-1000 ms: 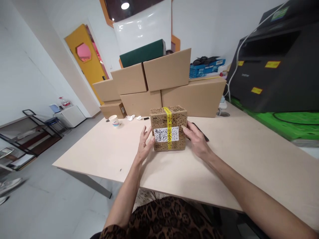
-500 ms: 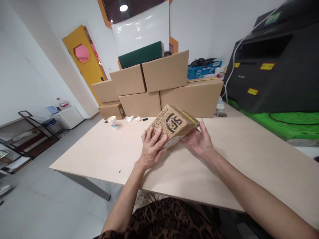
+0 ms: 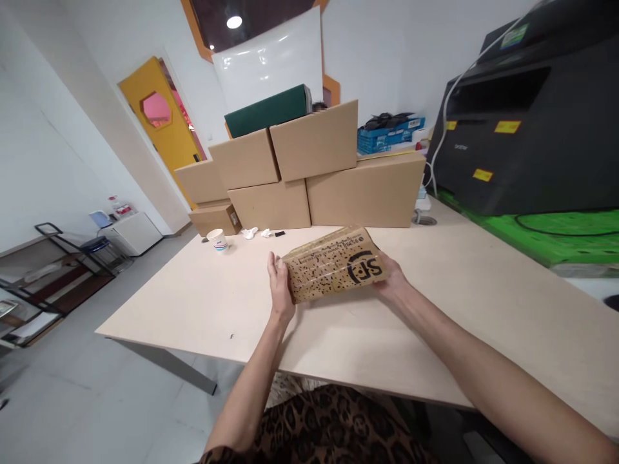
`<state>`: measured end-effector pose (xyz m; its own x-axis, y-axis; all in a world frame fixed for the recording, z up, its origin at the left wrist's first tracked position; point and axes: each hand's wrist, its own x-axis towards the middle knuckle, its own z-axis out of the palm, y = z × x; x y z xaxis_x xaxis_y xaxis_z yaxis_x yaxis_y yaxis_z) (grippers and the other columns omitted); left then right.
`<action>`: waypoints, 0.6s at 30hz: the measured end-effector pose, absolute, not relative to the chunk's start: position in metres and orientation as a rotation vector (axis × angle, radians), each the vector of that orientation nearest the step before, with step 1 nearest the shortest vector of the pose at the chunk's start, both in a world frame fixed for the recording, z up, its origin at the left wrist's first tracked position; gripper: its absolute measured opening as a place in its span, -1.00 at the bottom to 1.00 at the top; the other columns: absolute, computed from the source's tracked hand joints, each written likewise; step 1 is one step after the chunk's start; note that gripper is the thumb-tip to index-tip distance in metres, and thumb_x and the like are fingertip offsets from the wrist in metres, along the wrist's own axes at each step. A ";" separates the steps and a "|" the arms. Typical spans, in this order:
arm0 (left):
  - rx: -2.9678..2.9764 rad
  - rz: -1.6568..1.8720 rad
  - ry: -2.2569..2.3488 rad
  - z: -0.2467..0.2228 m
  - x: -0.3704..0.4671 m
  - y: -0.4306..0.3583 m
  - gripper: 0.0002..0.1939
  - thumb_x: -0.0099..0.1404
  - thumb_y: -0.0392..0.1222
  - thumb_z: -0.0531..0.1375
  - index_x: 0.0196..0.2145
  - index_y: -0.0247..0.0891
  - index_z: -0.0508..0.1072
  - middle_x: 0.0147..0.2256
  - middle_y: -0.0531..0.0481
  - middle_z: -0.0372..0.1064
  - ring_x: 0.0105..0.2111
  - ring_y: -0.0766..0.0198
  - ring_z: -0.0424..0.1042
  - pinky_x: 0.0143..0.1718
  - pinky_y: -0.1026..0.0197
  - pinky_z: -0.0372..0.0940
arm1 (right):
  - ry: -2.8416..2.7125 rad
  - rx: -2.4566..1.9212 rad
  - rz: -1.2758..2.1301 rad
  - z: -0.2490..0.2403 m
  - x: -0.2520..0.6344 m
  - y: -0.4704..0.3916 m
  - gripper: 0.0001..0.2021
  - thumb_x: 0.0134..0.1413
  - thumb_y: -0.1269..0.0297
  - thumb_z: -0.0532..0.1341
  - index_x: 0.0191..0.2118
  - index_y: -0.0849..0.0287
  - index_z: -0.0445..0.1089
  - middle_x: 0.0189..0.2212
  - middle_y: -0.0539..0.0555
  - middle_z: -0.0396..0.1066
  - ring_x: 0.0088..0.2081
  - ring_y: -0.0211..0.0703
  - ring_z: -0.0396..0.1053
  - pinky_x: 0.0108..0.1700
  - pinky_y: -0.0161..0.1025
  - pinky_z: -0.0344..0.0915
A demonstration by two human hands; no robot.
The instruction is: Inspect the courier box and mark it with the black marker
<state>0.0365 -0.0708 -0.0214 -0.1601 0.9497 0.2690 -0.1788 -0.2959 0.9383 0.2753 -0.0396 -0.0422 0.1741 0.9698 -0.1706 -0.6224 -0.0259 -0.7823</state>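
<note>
Between my two hands is a small brown cardboard box (image 3: 329, 267), printed with black dots and an upside-down SF logo on its long side. It is tilted and held just over the light wooden table (image 3: 193, 303). My left hand (image 3: 281, 283) grips its left end, the fingers pressed along the edge. At the opposite end my right hand (image 3: 393, 276) holds it, with most of the fingers hidden behind the cardboard.
Stacked plain cartons (image 3: 314, 145) line the table's back edge, topped by a green binder (image 3: 265, 109). A paper cup (image 3: 217, 240) and crumpled tissues (image 3: 250, 232) sit back left. At right, a black Brother printer (image 3: 532, 135) stands by a green pallet (image 3: 556, 238).
The box has been turned so that its dotted long side faces me and lies more level. My left hand has moved from its top face to its left end.
</note>
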 end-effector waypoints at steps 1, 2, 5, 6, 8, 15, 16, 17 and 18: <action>1.103 1.574 0.934 -0.023 0.036 -0.069 0.06 0.27 0.46 0.23 0.52 -0.02 -0.05 0.54 -0.19 -0.10 0.52 -0.06 -0.04 0.49 -0.08 -0.02 | -0.527 -0.883 1.368 -0.044 0.276 -0.039 -0.96 -0.02 0.28 0.26 -0.45 0.04 0.43 -0.57 0.04 0.53 -0.39 0.10 0.57 -0.32 -0.01 0.54; 1.049 1.561 0.873 -0.024 0.036 -0.068 0.05 0.27 0.45 0.25 0.51 -0.01 -0.02 0.52 -0.19 -0.02 0.50 -0.05 0.05 0.46 -0.06 0.07 | -0.550 -0.882 1.369 -0.047 0.276 -0.039 -0.97 -0.05 0.30 0.26 -0.46 0.04 0.43 -0.58 0.04 0.52 -0.39 0.11 0.58 -0.32 0.01 0.55; 1.019 1.597 0.785 -0.023 0.032 -0.064 -0.13 0.27 0.37 0.28 0.41 -0.04 0.25 0.47 -0.14 0.12 0.48 -0.03 0.11 0.41 0.00 0.18 | -0.562 -0.899 1.324 -0.055 0.278 -0.035 -0.95 -0.13 0.33 0.26 -0.44 0.04 0.43 -0.60 0.05 0.51 -0.41 0.13 0.58 -0.34 0.03 0.56; 1.009 1.604 0.773 -0.021 0.030 -0.063 -0.19 0.27 0.33 0.29 0.35 -0.06 0.34 0.46 -0.12 0.15 0.48 -0.05 0.09 0.41 -0.01 0.18 | -0.543 -0.921 1.304 -0.058 0.278 -0.033 -0.93 -0.14 0.34 0.26 -0.43 0.04 0.43 -0.60 0.04 0.51 -0.42 0.11 0.58 -0.35 0.02 0.56; 0.980 1.590 0.742 -0.014 0.026 -0.062 -0.27 0.24 0.22 0.33 0.29 -0.07 0.43 0.45 -0.06 0.19 0.50 -0.07 0.06 0.42 -0.02 0.17 | -0.504 -0.967 1.278 -0.063 0.278 -0.030 -0.90 -0.15 0.35 0.24 -0.40 0.03 0.44 -0.62 0.02 0.49 -0.47 0.07 0.55 -0.38 0.00 0.55; 1.273 1.475 0.568 0.013 0.019 -0.074 -0.03 0.17 0.15 0.43 0.45 0.00 0.21 0.54 -0.02 -0.05 0.54 -0.15 -0.10 0.49 -0.11 0.03 | -0.540 -0.953 1.359 -0.078 0.278 -0.023 -0.96 -0.07 0.30 0.23 -0.42 0.01 0.41 -0.58 0.08 0.54 -0.55 0.03 0.49 -0.47 0.01 0.49; 1.369 1.437 0.565 0.012 0.019 -0.078 0.05 0.14 0.18 0.46 0.48 0.03 0.14 0.56 -0.03 -0.13 0.55 -0.17 -0.14 0.50 -0.13 0.01 | -0.570 -0.917 1.375 -0.080 0.279 -0.023 -0.98 -0.06 0.28 0.24 -0.42 0.00 0.41 -0.57 0.08 0.54 -0.53 0.05 0.50 -0.46 0.03 0.49; 1.463 1.393 0.566 0.011 0.018 -0.081 0.15 0.11 0.18 0.49 0.51 0.05 0.04 0.57 -0.03 -0.22 0.55 -0.18 -0.18 0.50 -0.15 0.00 | -0.599 -0.884 1.386 -0.081 0.280 -0.022 -0.98 -0.05 0.25 0.25 -0.41 0.00 0.41 -0.56 0.08 0.55 -0.50 0.06 0.51 -0.43 0.04 0.50; 1.550 1.349 0.574 0.009 0.018 -0.085 0.25 0.07 0.17 0.52 0.54 0.08 -0.06 0.58 -0.04 -0.31 0.56 -0.19 -0.23 0.50 -0.17 -0.03 | -0.621 -0.862 1.388 -0.081 0.281 -0.022 -0.97 -0.04 0.23 0.26 -0.40 -0.01 0.41 -0.54 0.08 0.55 -0.47 0.07 0.52 -0.41 0.05 0.50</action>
<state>0.0175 -0.0849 0.0087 0.2757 0.8346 0.4769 -0.2356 -0.4224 0.8753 0.2810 -0.0216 -0.0811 0.1101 0.9878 -0.1103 -0.5756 -0.0271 -0.8172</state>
